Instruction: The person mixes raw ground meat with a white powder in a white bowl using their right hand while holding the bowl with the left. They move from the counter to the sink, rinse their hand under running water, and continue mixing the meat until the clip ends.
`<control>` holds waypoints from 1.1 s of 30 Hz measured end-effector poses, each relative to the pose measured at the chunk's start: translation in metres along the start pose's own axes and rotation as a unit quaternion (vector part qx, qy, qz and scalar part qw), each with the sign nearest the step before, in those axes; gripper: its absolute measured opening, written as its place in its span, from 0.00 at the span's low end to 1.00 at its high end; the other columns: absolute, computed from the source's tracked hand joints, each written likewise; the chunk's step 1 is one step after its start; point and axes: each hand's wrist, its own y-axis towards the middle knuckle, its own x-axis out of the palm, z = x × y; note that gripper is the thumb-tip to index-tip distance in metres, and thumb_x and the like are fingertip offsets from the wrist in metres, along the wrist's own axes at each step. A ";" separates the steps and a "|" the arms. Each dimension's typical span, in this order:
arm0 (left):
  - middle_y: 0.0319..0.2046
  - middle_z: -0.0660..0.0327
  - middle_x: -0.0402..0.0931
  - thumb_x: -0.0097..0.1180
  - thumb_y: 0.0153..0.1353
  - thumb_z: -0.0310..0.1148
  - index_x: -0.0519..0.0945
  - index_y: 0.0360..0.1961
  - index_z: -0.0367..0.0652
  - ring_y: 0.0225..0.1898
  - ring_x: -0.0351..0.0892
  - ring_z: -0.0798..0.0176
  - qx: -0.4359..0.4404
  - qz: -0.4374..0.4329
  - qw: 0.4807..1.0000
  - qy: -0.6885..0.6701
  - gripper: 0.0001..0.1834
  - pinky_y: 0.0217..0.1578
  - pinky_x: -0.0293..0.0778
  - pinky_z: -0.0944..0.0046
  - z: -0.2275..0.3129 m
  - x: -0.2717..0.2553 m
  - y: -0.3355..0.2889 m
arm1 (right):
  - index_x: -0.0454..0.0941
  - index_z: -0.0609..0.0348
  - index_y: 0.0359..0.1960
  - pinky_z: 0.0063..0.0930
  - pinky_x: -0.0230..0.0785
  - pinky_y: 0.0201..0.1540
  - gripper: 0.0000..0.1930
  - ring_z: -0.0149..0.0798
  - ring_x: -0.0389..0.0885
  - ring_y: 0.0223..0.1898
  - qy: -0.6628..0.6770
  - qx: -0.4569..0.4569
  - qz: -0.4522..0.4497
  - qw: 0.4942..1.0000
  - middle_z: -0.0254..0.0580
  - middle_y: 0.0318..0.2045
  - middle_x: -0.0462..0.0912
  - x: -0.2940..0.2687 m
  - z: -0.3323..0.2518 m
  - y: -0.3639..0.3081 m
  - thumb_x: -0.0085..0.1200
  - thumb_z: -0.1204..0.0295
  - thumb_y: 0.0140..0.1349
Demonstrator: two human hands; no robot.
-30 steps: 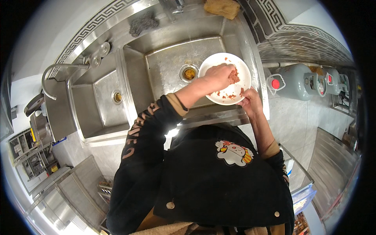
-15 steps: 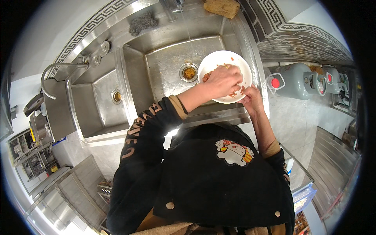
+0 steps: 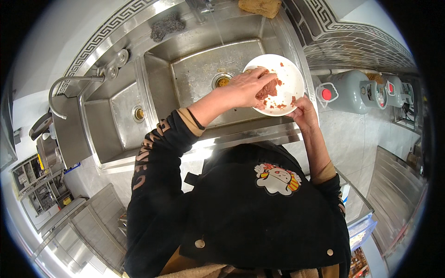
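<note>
A round white bowl point(image 3: 291, 83) is held over the right side of the large sink basin. My right hand point(image 3: 303, 113) grips its near right rim, with the fingers partly hidden underneath. Inside the bowl, my left hand point(image 3: 248, 88) curves its fingers round a reddish-brown lump of minced meat point(image 3: 268, 91) at the left side. Small crumbs of the meat are scattered over the bowl's white inside, and a bit sits by my right thumb.
The steel sink has a large basin point(image 3: 194, 69) with a drain and a smaller basin point(image 3: 104, 123) to the left. A faucet point(image 3: 197, 11), steel wool point(image 3: 167, 27) and a yellow-brown sponge point(image 3: 260, 7) are along the back. Grey gas cylinders point(image 3: 350, 90) stand to the right.
My left hand has shifted left within the bowl and turned, so the lump of minced meat now shows in its fingers. The bowl has moved slightly right and away from me.
</note>
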 end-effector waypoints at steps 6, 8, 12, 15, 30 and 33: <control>0.57 0.49 0.67 0.65 0.47 0.27 0.68 0.59 0.49 0.53 0.74 0.50 -0.166 -0.031 0.977 -0.133 0.35 0.53 0.73 0.56 0.002 0.024 0.000 | 0.67 0.69 0.54 0.34 0.83 0.34 0.26 0.42 0.85 0.35 -0.017 0.017 0.032 0.999 0.51 0.41 0.81 0.008 0.009 -0.002 0.47 0.78 0.49; 0.54 0.50 0.69 0.61 0.49 0.22 0.70 0.56 0.45 0.51 0.75 0.53 -0.198 0.022 0.942 -0.270 0.30 0.50 0.74 0.60 0.001 0.024 0.007 | 0.68 0.69 0.53 0.34 0.82 0.34 0.25 0.41 0.85 0.35 -0.023 0.007 0.052 0.998 0.51 0.41 0.81 0.013 0.011 -0.001 0.47 0.79 0.48; 0.50 0.55 0.71 0.54 0.51 0.15 0.70 0.55 0.40 0.49 0.76 0.62 -0.207 0.063 0.862 -0.459 0.27 0.48 0.74 0.64 0.015 0.022 0.012 | 0.68 0.67 0.51 0.37 0.82 0.35 0.24 0.41 0.84 0.35 -0.012 -0.001 0.070 0.997 0.49 0.41 0.80 0.015 0.013 -0.005 0.46 0.80 0.48; 0.50 0.57 0.71 0.55 0.51 0.17 0.71 0.57 0.45 0.44 0.79 0.56 -0.022 0.157 0.962 -0.224 0.29 0.43 0.77 0.62 0.031 0.029 -0.001 | 0.68 0.67 0.51 0.36 0.82 0.35 0.24 0.41 0.84 0.36 0.001 -0.005 0.058 0.998 0.49 0.41 0.80 0.014 0.015 -0.003 0.45 0.81 0.48; 0.43 0.58 0.81 0.61 0.55 0.40 0.82 0.45 0.46 0.39 0.82 0.54 -0.156 -0.002 0.974 -0.165 0.17 0.42 0.76 0.59 0.004 -0.011 0.016 | 0.69 0.67 0.51 0.29 0.81 0.31 0.24 0.38 0.84 0.31 -0.003 0.000 0.007 1.000 0.47 0.37 0.81 0.006 0.012 -0.002 0.46 0.78 0.48; 0.45 0.57 0.79 0.59 0.57 0.47 0.80 0.47 0.46 0.42 0.80 0.53 -0.168 0.135 0.973 -0.076 0.21 0.44 0.75 0.58 0.013 -0.003 0.025 | 0.69 0.67 0.50 0.28 0.79 0.29 0.23 0.38 0.84 0.31 -0.004 -0.004 0.010 1.000 0.46 0.37 0.81 0.012 0.011 -0.004 0.46 0.78 0.48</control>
